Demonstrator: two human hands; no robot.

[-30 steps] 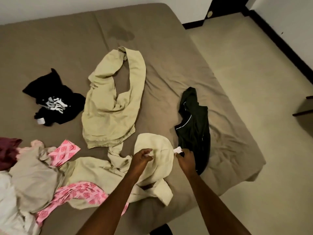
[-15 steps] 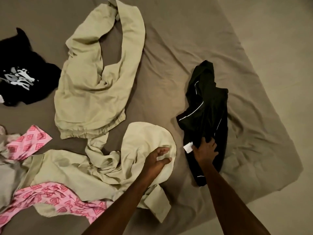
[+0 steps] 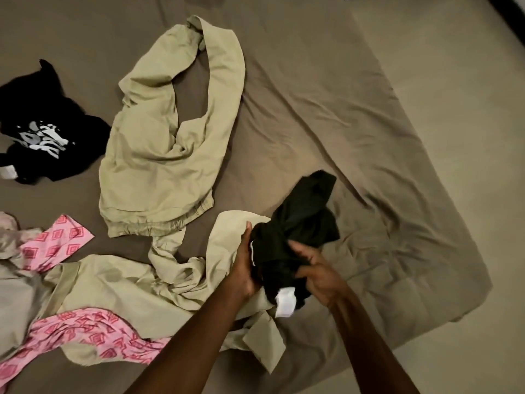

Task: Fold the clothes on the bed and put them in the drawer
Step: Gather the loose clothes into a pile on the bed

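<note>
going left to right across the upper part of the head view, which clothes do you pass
black printed shirt → khaki trousers → black garment held in both hands, left hand, right hand

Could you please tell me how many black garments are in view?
2: one black garment bunched in both hands near the bed's edge, one printed black garment lying at far left. Others may be hidden.

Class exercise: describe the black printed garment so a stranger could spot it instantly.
Start at the brown bed. Go to its far left edge, left of the khaki trousers. The black printed garment lies crumpled there, alone in bearing a white graphic.
</note>
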